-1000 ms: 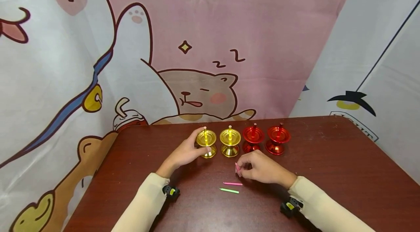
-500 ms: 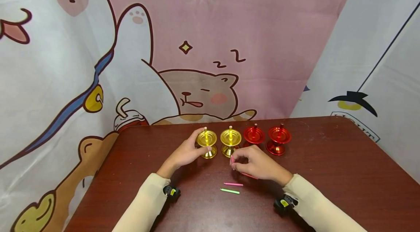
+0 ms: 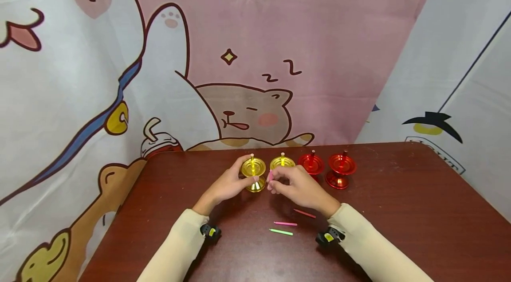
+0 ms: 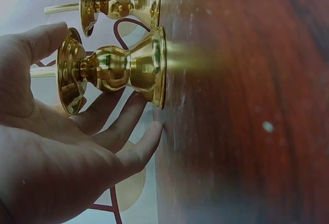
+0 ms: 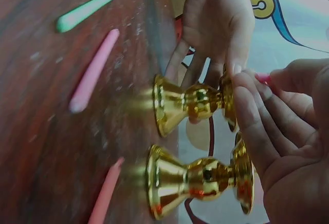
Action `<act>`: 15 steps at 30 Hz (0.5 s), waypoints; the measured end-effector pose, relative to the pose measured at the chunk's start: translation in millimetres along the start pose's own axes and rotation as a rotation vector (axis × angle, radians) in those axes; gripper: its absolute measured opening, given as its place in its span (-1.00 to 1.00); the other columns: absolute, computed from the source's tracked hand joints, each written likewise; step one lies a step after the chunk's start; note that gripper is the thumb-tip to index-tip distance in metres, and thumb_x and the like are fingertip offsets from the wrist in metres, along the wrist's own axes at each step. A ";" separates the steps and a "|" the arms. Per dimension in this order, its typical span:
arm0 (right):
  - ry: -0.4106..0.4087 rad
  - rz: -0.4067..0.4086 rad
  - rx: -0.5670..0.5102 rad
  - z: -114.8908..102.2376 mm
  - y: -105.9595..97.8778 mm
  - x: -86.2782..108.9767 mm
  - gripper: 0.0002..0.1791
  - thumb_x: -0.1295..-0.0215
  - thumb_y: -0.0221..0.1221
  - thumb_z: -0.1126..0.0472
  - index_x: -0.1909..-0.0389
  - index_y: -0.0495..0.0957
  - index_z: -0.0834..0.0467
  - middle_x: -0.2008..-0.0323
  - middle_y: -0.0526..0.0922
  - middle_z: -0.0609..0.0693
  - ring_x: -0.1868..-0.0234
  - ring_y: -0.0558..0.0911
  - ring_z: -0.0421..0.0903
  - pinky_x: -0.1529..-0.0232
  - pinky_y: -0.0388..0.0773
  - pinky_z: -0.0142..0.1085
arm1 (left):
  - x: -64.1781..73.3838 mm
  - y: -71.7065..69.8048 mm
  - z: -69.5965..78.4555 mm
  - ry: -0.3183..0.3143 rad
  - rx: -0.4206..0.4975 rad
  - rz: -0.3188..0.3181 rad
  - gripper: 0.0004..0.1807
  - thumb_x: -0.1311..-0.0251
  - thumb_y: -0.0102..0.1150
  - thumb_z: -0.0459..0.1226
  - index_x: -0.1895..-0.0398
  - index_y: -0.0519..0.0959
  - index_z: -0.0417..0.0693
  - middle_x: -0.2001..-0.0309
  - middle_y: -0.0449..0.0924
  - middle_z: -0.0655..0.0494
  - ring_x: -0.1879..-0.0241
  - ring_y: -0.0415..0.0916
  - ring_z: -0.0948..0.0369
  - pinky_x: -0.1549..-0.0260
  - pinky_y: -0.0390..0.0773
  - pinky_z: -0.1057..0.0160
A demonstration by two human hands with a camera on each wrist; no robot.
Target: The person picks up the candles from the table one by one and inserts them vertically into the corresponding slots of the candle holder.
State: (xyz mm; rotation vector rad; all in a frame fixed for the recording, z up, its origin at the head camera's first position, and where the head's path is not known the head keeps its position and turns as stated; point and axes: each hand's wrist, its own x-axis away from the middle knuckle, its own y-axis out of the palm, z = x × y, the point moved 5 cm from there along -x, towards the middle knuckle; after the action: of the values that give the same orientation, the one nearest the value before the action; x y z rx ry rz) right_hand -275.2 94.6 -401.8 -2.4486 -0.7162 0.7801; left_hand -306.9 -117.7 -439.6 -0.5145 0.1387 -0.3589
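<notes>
My left hand holds the leftmost gold candle holder, which stands upright on the table. In the left wrist view its thumb is at the dish rim and its fingers lie behind the stem and base. My right hand pinches a small pink candle between thumb and fingers, just right of that holder. Most of this candle is hidden in the right wrist view. The second gold candle holder stands beside the first, its lower part covered by my right hand in the head view.
Two red candle holders continue the row rightward. Nearer me on the brown table lie a coral-red candle, a pink candle and a green candle. A printed cloth hangs behind the table.
My right hand has moved left and away from me with the pink candle, toward the leftmost gold holder. The coral-red candle has come into view. My left hand stays at its holder.
</notes>
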 end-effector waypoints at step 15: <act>-0.036 0.269 0.097 -11.6 -3.0 -37.2 -0.87 -0.40 0.45 0.39 0.15 0.68 0.20 0.26 0.81 -0.06 0.24 0.78 -0.14 0.18 0.75 -0.26 | -0.6 0.3 -0.6 0.002 0.028 -0.017 -0.13 -0.53 0.34 -0.08 -0.75 0.16 -0.06 -0.43 0.52 -0.19 -0.36 0.55 -0.07 -0.39 0.48 -0.23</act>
State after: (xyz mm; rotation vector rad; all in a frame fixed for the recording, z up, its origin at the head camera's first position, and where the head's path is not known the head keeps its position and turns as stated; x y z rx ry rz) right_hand -295.0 71.4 -377.4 -2.4766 -0.3552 0.9373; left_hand -307.6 -117.5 -440.3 -0.4880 0.1317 -0.3773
